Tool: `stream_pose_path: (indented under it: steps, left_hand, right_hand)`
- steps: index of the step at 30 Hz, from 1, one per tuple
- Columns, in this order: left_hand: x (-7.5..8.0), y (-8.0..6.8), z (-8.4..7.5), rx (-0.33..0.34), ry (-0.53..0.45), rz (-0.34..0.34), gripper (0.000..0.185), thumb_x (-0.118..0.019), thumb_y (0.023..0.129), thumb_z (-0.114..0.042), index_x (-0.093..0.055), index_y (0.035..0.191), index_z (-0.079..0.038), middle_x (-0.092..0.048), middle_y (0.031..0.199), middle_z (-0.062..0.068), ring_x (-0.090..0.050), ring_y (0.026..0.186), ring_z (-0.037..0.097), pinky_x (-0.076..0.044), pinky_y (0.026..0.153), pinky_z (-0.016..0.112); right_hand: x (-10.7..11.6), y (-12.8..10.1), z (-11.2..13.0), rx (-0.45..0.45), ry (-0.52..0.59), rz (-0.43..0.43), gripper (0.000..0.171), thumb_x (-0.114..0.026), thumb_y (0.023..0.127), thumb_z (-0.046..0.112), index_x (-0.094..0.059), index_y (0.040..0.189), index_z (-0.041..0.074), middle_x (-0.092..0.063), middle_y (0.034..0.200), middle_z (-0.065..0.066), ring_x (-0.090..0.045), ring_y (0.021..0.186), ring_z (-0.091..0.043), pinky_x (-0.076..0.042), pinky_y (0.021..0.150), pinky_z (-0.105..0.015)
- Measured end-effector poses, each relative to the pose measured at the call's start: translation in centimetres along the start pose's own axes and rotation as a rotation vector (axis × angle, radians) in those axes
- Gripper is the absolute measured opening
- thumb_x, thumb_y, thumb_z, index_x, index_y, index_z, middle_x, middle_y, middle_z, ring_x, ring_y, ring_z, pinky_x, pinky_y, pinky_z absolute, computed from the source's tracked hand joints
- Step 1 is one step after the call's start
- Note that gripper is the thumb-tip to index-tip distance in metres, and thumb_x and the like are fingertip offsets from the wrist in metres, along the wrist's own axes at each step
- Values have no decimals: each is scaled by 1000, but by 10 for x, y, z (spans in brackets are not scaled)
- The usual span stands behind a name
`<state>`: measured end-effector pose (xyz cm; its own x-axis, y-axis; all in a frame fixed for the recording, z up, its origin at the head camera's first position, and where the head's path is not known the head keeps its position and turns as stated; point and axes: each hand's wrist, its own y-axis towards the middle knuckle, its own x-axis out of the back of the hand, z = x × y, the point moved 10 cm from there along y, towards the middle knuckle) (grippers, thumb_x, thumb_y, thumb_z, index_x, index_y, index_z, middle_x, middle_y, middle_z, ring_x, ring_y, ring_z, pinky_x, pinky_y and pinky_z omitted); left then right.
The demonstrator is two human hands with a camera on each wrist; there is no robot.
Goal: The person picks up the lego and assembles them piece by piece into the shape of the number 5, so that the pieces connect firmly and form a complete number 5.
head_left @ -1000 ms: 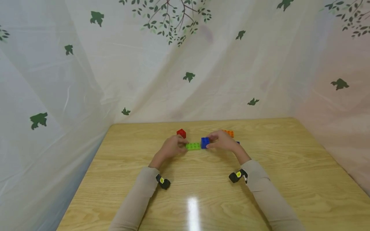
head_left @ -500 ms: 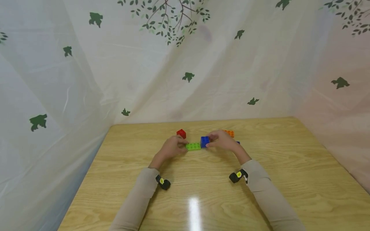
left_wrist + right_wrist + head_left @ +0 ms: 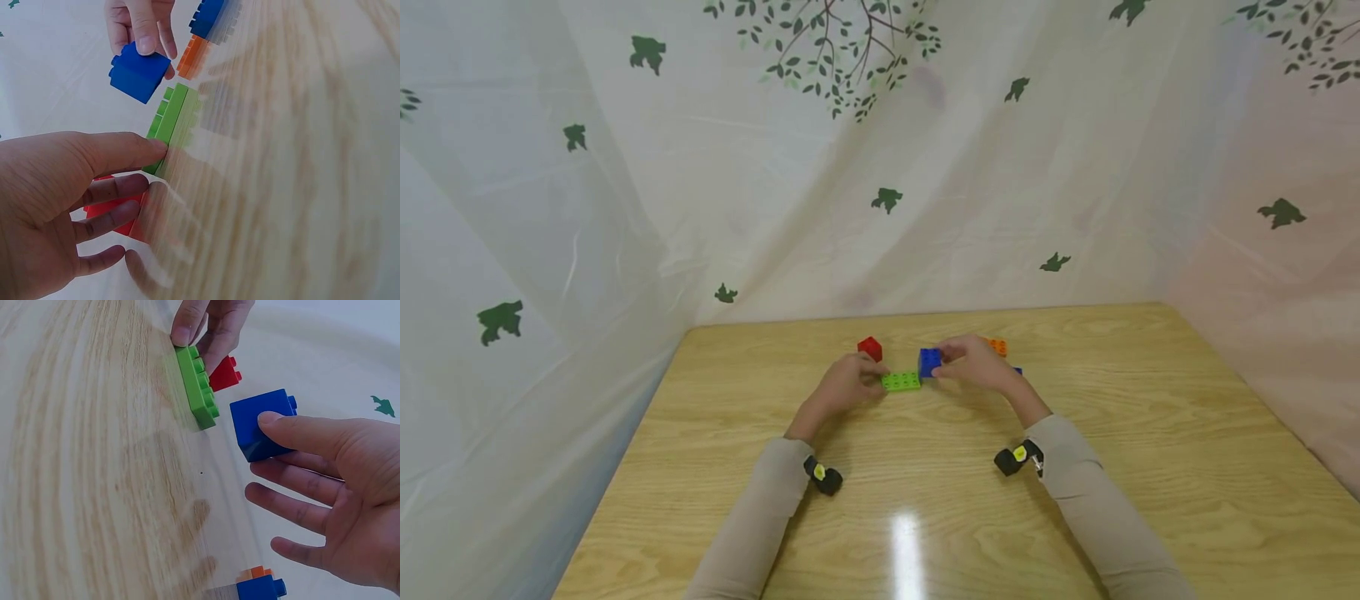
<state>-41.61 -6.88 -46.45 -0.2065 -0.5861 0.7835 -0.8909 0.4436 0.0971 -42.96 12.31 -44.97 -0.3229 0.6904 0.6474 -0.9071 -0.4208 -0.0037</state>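
A tall blue building brick (image 3: 929, 362) is pinched between thumb and fingers of my right hand (image 3: 973, 364). In the right wrist view the blue brick (image 3: 262, 425) hangs above the table level, studs facing away. My left hand (image 3: 847, 382) pinches the left end of a flat green brick (image 3: 901, 382), which lies studs up on the table. The left wrist view has the thumb on the near side of the green brick (image 3: 167, 125). A gap separates the blue brick from the green one. Just behind my left hand sits a red brick (image 3: 870, 347).
An orange brick (image 3: 997, 347) lies behind my right hand, and another blue brick (image 3: 257, 589) lies close to it, mostly hidden by that hand in the head view. The wooden table (image 3: 887, 467) ends at a pale curtain (image 3: 790, 208) with printed leaves.
My right hand has raised the blue brick slightly, away from the right end of the green brick. My left hand stays on the green brick.
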Motion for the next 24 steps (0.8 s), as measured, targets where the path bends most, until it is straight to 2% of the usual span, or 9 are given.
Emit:
stream_pose_path:
  steps: [6,15,24]
  left_hand:
    - [2,-2,-3,-38,12,-14,33,-81,84,-10,-77,117,-6,-72,116,9,-65,110,28,-53,95,43]
    - [0,2,4,12,-16,7,33,-82,85,-13,-77,118,-11,-71,117,7,-64,112,27,-52,98,44]
    - [0,4,6,2,-23,18,33,-82,85,-14,-77,118,-9,-71,118,8,-64,114,29,-51,101,46]
  right_hand:
    - [2,1,4,24,25,-30,49,-75,93,24,-63,135,2,-70,124,-18,-61,125,-39,-48,105,-57]
    - [1,1,16,94,19,-84,46,-77,92,24,-66,131,2,-73,118,-16,-65,118,-36,-49,103,-56]
    - [-1,4,23,135,5,-137,44,-78,91,23,-67,131,5,-73,118,-14,-66,113,-34,-52,99,-53]
